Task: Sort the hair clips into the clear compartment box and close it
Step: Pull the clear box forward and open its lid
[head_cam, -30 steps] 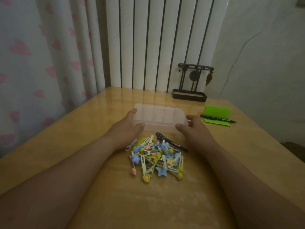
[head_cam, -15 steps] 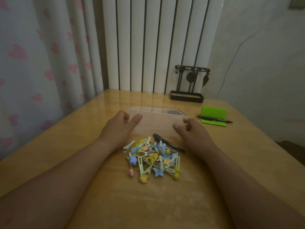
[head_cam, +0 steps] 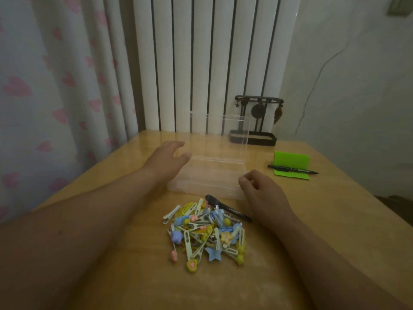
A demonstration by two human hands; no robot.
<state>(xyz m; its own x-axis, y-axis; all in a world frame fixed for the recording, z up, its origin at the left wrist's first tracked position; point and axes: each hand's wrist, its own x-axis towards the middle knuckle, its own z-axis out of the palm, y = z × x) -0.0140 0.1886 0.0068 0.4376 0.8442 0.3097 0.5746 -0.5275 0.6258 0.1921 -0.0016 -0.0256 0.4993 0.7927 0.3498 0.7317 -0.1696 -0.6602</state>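
A clear compartment box lies on the wooden table with its lid swung up to stand almost upright at the back. My left hand is at the box's left side, fingers spread and relaxed, thumb by the rim. My right hand rests at the box's front right corner with fingers loosely curled; they hold nothing that I can see. A pile of several pastel hair clips lies just in front of the box, between my forearms.
A black pen lies between the clip pile and the box. A green notepad with a second black pen sits at the right. A dark jewellery stand stands at the back by the radiator.
The lid went from lying flat on the box to standing up. Both hands let go of the box's front edge; my left hand moved up its left side.
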